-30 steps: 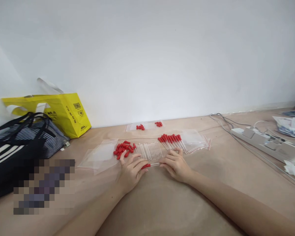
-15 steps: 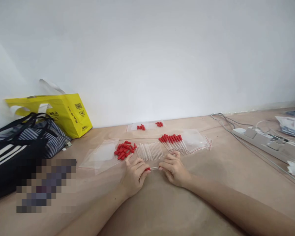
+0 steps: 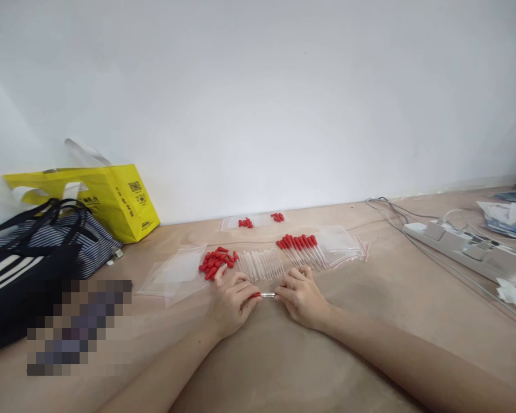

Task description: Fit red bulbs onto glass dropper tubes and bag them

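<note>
While both rest low at the scene's middle, the left hand (image 3: pixel 232 301) has its grip pinched on a red cap (image 3: pixel 254 295). The right hand (image 3: pixel 303 298) grips the glass tube (image 3: pixel 267 295) meeting it, just near of the bare tubes (image 3: pixel 262 264).

- The left hand (image 3: pixel 234 299) and right hand (image 3: pixel 303 297) now sit closer together than a second ago, so less of the glass tube (image 3: pixel 267 295) shows between them.
- The red cap (image 3: pixel 254 295) is now nearly hidden under the left fingertips, perhaps pushed further onto the tube.
- The right hand's fingers no longer touch the capped droppers (image 3: pixel 303 246).
</note>
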Tool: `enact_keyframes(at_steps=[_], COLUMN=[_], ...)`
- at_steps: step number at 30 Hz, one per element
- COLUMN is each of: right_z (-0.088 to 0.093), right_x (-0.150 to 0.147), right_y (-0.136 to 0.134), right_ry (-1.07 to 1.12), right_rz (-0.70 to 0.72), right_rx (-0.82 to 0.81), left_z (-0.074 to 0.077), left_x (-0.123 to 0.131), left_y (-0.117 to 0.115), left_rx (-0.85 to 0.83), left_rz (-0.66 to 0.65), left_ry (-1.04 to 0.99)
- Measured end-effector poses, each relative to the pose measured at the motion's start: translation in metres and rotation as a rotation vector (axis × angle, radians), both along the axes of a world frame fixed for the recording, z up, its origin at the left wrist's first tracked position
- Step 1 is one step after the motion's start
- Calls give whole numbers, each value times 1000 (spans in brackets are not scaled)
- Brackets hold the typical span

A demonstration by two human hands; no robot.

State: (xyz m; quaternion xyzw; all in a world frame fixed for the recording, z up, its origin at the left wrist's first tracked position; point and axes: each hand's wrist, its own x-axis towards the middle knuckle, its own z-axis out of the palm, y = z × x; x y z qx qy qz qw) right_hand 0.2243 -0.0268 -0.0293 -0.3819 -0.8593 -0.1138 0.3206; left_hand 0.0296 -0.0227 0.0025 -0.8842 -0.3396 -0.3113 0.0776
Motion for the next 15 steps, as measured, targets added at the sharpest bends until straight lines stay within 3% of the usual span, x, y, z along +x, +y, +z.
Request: enact_keyframes(at_steps=[3,8,10,15], right_z=[3,10,11,9], right_x=[-1,1,1,-4], right_y=[3,30,44,65], right_ry=[54,157,151,123], right_rz=[-65,-478,-597,-710], right_rx=[-48,-212,-275,-354], left_z=[0,-4,-7,-12], left_x=[-3,-28,-39,-49], left_y=[4,22,30,44], left_rx=[34,105,102,90], left_rz=[114,521,628,646], left_ry=[-50,-145,-124,-19])
